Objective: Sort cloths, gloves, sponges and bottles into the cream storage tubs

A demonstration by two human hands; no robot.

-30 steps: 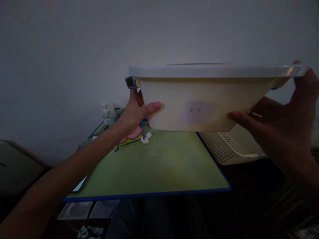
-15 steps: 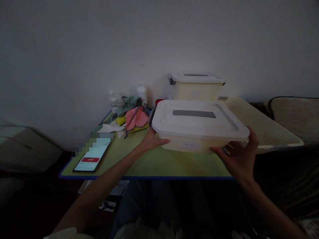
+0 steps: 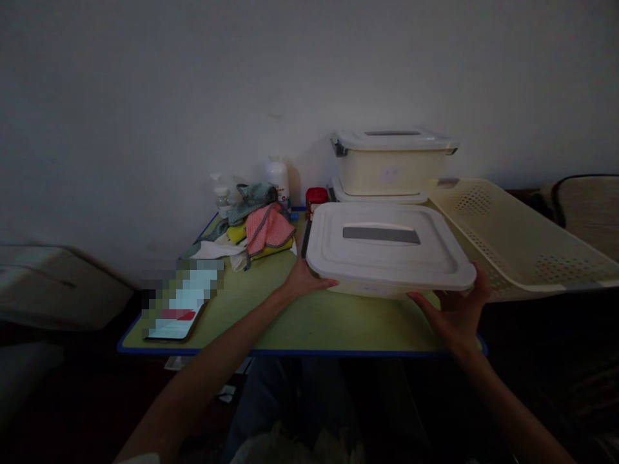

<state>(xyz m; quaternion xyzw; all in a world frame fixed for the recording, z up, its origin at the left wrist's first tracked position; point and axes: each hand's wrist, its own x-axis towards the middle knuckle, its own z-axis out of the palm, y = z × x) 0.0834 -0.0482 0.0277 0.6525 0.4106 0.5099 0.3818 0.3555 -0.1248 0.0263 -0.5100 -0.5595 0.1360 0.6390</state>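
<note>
Left hand [image 3: 305, 278] and right hand [image 3: 457, 314] gripping the lidded box [image 3: 389, 254] by both ends, here over the table [image 3: 319, 325], stacked boxes [image 3: 394, 169] just behind, basket [image 3: 507, 225] to its right, cloths [image 3: 268, 229] off left

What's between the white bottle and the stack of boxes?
The head view shows a small blue item and, nearer the stack of boxes, a larger red item.

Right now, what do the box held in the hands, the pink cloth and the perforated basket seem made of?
Held box: probably rigid plastic, satin-looking, with moulded ridges on top.
Pink cloth: soft textile, perhaps microfibre, matte, in slack folds with a darker trimmed edge.
Perforated basket: likely cream plastic, smooth, with regular rows of holes; dim light leaves the exact type open.
</note>
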